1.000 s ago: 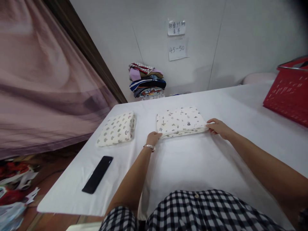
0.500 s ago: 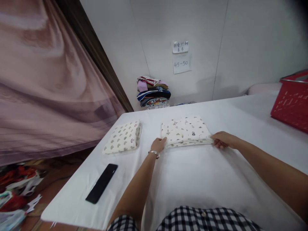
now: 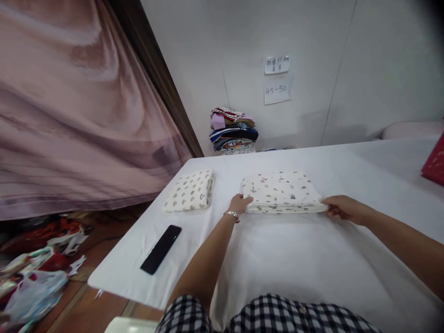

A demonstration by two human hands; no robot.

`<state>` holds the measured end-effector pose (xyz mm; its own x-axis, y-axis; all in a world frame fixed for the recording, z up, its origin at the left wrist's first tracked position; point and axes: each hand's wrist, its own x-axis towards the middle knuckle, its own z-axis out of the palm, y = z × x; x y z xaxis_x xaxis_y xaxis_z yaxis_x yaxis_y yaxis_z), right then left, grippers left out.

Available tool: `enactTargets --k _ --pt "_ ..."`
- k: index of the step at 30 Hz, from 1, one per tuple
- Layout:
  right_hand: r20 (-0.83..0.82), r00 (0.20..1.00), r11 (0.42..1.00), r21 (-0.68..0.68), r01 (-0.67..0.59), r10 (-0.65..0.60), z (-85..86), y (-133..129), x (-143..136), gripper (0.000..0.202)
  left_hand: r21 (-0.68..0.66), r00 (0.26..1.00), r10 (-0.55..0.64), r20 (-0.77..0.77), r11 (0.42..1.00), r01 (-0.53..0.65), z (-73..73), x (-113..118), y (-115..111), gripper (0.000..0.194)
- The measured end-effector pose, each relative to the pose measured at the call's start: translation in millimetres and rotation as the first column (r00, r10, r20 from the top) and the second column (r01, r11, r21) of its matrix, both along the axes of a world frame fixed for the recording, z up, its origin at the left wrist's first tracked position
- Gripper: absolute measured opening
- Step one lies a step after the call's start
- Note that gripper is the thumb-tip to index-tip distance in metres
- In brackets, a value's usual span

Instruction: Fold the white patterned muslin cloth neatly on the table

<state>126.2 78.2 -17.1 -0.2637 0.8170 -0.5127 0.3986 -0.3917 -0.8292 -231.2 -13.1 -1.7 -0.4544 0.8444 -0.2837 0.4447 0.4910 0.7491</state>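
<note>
A folded white cloth (image 3: pixel 282 190) with small printed figures lies on the white-covered table, its layered edge facing me. At its near left corner my left hand (image 3: pixel 240 203), with a silver bangle at the wrist, pinches the edge, thumb on top. My right hand (image 3: pixel 342 208) grips the near right corner, its fingers curled and partly under the cloth. Left of my left hand sits a second folded cloth (image 3: pixel 190 190), cream with grey mushroom-like prints, untouched.
A black phone-like slab (image 3: pixel 161 249) lies on the table (image 3: pixel 121 273) at the left. Beyond the far edge rises a stack of folded fabrics (image 3: pixel 233 132). A red basket (image 3: pixel 435 162) stands at the right edge. A pink curtain (image 3: pixel 86 115) hangs left, above plastic bags (image 3: pixel 36 296) on the floor.
My view has turned left, so everything appears farther right and the basket is mostly cut off. Both hands stay on the same near corners of the printed cloth.
</note>
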Motion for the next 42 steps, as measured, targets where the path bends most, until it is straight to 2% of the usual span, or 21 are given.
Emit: enactTargets --k 3,5,9,11,13,15,17,18,20,23,25,26,27,28,31,34,37,40,42 --pt "-0.041 0.999 0.994 -0.109 -0.016 0.011 1.0 -23.4 6.1 0.020 0.006 1.000 -0.013 0.020 1.000 0.013 -7.5 2.1 -22.2 0.033" --pt "-0.046 0.999 0.993 -0.122 -0.006 0.001 3.0 -36.7 6.0 0.021 -0.003 0.999 -0.035 -0.019 0.999 0.035 -9.6 3.1 -33.9 0.037" --pt "-0.001 1.000 0.994 -0.106 -0.024 0.024 6.9 -46.2 3.5 0.023 -0.009 0.972 -0.093 -0.218 0.996 0.094 -2.4 5.4 -43.4 0.060" --pt "0.055 0.996 0.994 -0.090 -0.061 0.066 6.7 -44.5 5.0 0.025 0.020 0.925 -0.121 -0.361 0.990 0.137 4.5 8.2 -44.1 0.066" --pt "0.121 0.985 0.991 -0.059 -0.117 0.123 5.9 -41.0 8.7 0.029 0.097 0.854 -0.160 -0.495 0.967 0.237 11.2 12.9 -43.6 0.061" --pt "0.238 0.957 0.985 0.017 -0.174 0.165 8.2 -37.6 12.2 0.035 0.167 0.774 -0.216 -0.595 0.909 0.382 15.8 19.4 -42.0 0.055" --pt "0.419 0.899 0.956 0.191 -0.222 0.125 16.7 -35.9 10.9 0.041 0.170 0.687 -0.291 -0.666 0.838 0.519 16.4 26.5 -39.3 0.053" --pt "0.500 0.863 0.920 0.303 -0.248 0.068 23.2 -36.4 6.8 0.044 0.141 0.641 -0.338 -0.689 0.805 0.576 14.6 29.8 -37.8 0.054" --pt "0.577 0.816 0.797 0.510 -0.323 -0.039 38.4 -40.2 -10.1 0.047 0.054 0.555 -0.434 -0.709 0.752 0.657 7.4 35.1 -35.5 0.056" --pt "0.529 0.847 0.563 0.683 -0.466 0.059 54.0 -48.1 -52.8 0.049 -0.045 0.486 -0.515 -0.706 0.717 0.696 -7.4 38.3 -35.1 0.058" --pt "0.535 0.835 0.429 0.728 -0.534 0.131 52.0 -47.5 -81.5 0.056 -0.061 0.464 -0.517 -0.719 0.713 0.699 -14.5 37.7 -36.2 0.060" --pt "0.557 0.817 0.385 0.728 -0.567 0.149 46.9 -44.0 -92.6 0.060 -0.063 0.455 -0.513 -0.728 0.711 0.700 -16.6 37.0 -36.9 0.062" --pt "0.588 0.795 0.370 0.712 -0.597 0.151 39.3 -38.3 -100.5 0.063 -0.066 0.447 -0.509 -0.735 0.711 0.701 -17.9 36.4 -37.5 0.062" --pt "0.625 0.769 0.378 0.685 -0.623 0.134 29.9 -31.1 -105.0 0.066 -0.071 0.442 -0.510 -0.738 0.709 0.701 -18.7 36.1 -38.2 0.063" --pt "0.739 0.673 0.480 0.577 -0.660 0.037 -1.5 -7.4 -102.2 0.069 -0.077 0.439 -0.519 -0.734 0.705 0.705 -20.3 37.2 -41.2 0.063" --pt "0.780 0.626 0.481 0.548 -0.684 0.002 -22.8 5.1 -91.1 0.073 -0.061 0.466 -0.524 -0.713 0.709 0.703 -20.4 40.0 -44.2 0.065" --pt "0.793 0.609 0.465 0.542 -0.700 -0.008 -27.5 4.1 -86.8 0.074 -0.088 0.536 -0.585 -0.609 0.722 0.687 -10.5 40.9 -40.4 0.065" --pt "0.794 0.608 0.472 0.534 -0.701 0.005 -22.0 1.2 -89.8 0.075 -0.161 0.628 -0.659 -0.414 0.732 0.662 10.2 39.1 -22.7 0.059" --pt "0.791 0.611 0.503 0.516 -0.693 0.032 -16.2 3.7 -93.6 0.074 -0.104 0.685 -0.589 -0.430 0.785 0.610 21.6 37.8 -3.9 0.059"
